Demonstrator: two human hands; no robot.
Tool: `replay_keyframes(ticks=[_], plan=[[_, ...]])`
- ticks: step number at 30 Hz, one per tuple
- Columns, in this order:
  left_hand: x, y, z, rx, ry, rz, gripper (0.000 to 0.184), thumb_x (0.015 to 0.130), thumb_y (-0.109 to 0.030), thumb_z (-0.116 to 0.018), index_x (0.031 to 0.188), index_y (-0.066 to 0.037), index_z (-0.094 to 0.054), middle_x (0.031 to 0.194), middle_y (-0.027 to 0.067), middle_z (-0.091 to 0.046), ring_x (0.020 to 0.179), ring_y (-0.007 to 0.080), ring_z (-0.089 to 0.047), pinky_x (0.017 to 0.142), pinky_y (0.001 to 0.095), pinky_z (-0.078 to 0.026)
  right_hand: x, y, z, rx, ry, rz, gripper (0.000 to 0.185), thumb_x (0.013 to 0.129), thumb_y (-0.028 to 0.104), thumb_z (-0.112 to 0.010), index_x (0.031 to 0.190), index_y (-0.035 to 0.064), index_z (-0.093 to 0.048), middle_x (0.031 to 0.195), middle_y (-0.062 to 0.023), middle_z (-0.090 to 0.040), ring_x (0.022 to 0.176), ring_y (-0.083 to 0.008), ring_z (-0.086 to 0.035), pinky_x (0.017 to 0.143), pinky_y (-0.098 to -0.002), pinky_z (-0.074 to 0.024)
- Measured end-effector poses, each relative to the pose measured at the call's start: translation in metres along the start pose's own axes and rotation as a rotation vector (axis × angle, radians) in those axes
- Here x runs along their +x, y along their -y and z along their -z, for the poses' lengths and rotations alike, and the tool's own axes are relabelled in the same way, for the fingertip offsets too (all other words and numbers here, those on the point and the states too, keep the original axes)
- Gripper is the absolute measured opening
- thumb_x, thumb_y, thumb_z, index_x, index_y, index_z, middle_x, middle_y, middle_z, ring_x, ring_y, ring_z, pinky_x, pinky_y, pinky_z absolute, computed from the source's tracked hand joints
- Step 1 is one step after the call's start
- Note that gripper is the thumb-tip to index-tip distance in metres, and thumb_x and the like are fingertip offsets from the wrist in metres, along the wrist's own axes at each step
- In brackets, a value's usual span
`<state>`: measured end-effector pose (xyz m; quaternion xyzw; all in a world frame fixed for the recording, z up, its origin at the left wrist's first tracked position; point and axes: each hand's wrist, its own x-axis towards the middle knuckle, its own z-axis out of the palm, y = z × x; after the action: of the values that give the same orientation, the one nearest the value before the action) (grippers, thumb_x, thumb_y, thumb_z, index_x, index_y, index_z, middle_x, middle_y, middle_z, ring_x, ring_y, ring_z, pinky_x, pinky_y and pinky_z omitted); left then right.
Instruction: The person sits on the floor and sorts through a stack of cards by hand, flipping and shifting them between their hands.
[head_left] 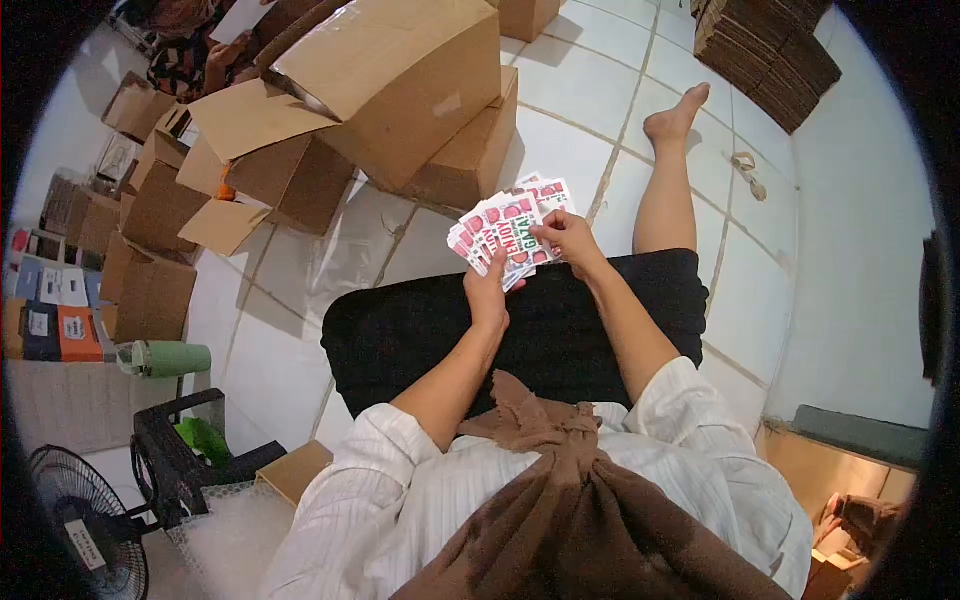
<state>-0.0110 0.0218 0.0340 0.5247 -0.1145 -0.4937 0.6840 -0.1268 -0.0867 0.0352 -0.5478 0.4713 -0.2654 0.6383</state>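
A fanned stack of white printed cards with red, pink and green lettering is held out above my lap. My left hand grips the stack from below, thumb on top of the cards. At the stack's right side, my right hand pinches the edge of a card with green lettering between thumb and fingers. More cards show behind that one, towards the far side. Black cloth covers my lap under both hands.
Open cardboard boxes are piled ahead and to the left on the white tiled floor. Flattened cardboard is stacked far right. A green tumbler and a black fan are at left. Another person's hand shows at upper left.
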Motion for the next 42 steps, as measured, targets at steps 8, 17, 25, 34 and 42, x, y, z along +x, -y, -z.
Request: replay_keyframes(ticks=[8, 17, 25, 34, 42], plan=[[0.004, 0.008, 0.004, -0.022, -0.068, 0.001, 0.028, 0.083, -0.017, -0.056, 0.105, 0.000, -0.049, 0.090, 0.0079, -0.059, 0.069, 0.0156, -0.061, 0.046, 0.0243, -0.052, 0.010, -0.003, 0.030, -0.006, -0.090, -0.005, 0.018, 0.076, 0.016, -0.062, 0.069, -0.0010, -0.060, 0.061, -0.0023, -0.055, 0.052, -0.0090, -0.046, 0.049, -0.0249, -0.0379], [0.001, 0.006, 0.001, -0.034, -0.126, -0.011, 0.027, 0.083, -0.015, -0.056, 0.104, 0.000, -0.048, 0.086, 0.0079, -0.059, 0.065, 0.0144, -0.060, 0.044, 0.0228, -0.051, 0.025, -0.050, 0.047, -0.514, -0.453, -0.006, 0.031, 0.070, 0.028, -0.068, 0.076, -0.0017, -0.061, 0.067, -0.0136, -0.058, 0.054, -0.0251, -0.055, 0.058, -0.0362, -0.0456], [-0.001, 0.004, 0.001, -0.010, 0.016, -0.020, 0.029, 0.081, -0.015, -0.058, 0.105, -0.002, -0.049, 0.090, 0.0067, -0.060, 0.068, 0.0126, -0.061, 0.046, 0.0229, -0.051, 0.005, -0.008, -0.010, -0.357, -0.066, 0.223, 0.031, 0.074, 0.030, -0.066, 0.082, 0.0003, -0.062, 0.066, -0.0071, -0.060, 0.060, -0.0131, -0.053, 0.057, -0.0294, -0.0429], [0.005, 0.009, 0.002, -0.036, -0.002, 0.030, 0.029, 0.084, -0.022, -0.056, 0.105, -0.003, -0.050, 0.090, 0.0062, -0.060, 0.068, 0.0130, -0.061, 0.046, 0.0226, -0.050, 0.019, -0.019, 0.012, -0.371, -0.125, 0.248, 0.028, 0.080, 0.027, -0.056, 0.080, -0.0008, -0.062, 0.061, -0.0124, -0.058, 0.055, -0.0196, -0.053, 0.056, -0.0344, -0.0433], [0.005, 0.007, 0.000, -0.047, -0.073, 0.020, 0.029, 0.082, -0.020, -0.058, 0.103, -0.002, -0.050, 0.087, 0.0061, -0.059, 0.067, 0.0135, -0.061, 0.044, 0.0229, -0.050, 0.031, -0.040, 0.041, -0.628, -0.532, 0.113, 0.025, 0.070, 0.024, -0.068, 0.074, 0.0008, -0.060, 0.065, -0.0129, -0.059, 0.061, -0.0236, -0.058, 0.061, -0.0355, -0.0472]])
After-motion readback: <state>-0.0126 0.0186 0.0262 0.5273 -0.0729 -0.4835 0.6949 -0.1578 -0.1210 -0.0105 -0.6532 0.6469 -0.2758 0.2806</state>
